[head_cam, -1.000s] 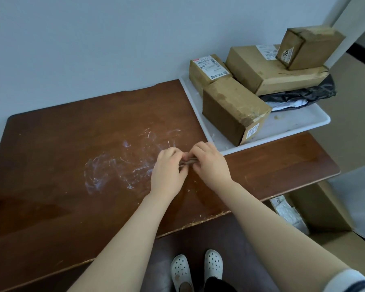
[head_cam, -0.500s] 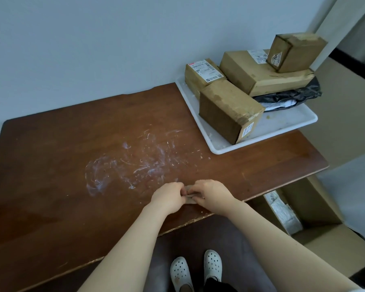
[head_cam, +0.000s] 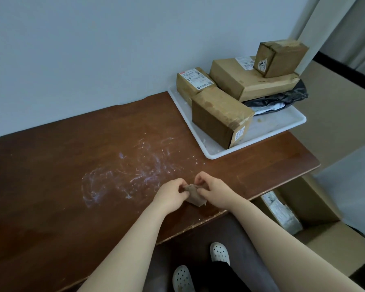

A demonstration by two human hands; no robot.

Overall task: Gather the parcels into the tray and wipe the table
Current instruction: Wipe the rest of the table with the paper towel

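Note:
A small brown cloth (head_cam: 193, 194) is held between both hands just above the near edge of the dark wooden table (head_cam: 51, 175). My left hand (head_cam: 170, 196) pinches its left side and my right hand (head_cam: 214, 191) pinches its right side. White smears (head_cam: 124, 178) cover the middle of the table, left of the hands. At the back right stands a white tray (head_cam: 270, 129) with several cardboard parcels (head_cam: 219, 116) and a black plastic bag (head_cam: 282, 100) stacked in it.
The wall runs along the table's far edge. An open cardboard box (head_cam: 316, 218) with a wrapped packet (head_cam: 282, 213) inside sits on the floor to the right of the table. My white shoes (head_cam: 219, 251) show below the table's near edge.
Both hands have drawn back from the smeared middle toward the table's near edge. The cloth, bunched between them before, now hangs more spread out.

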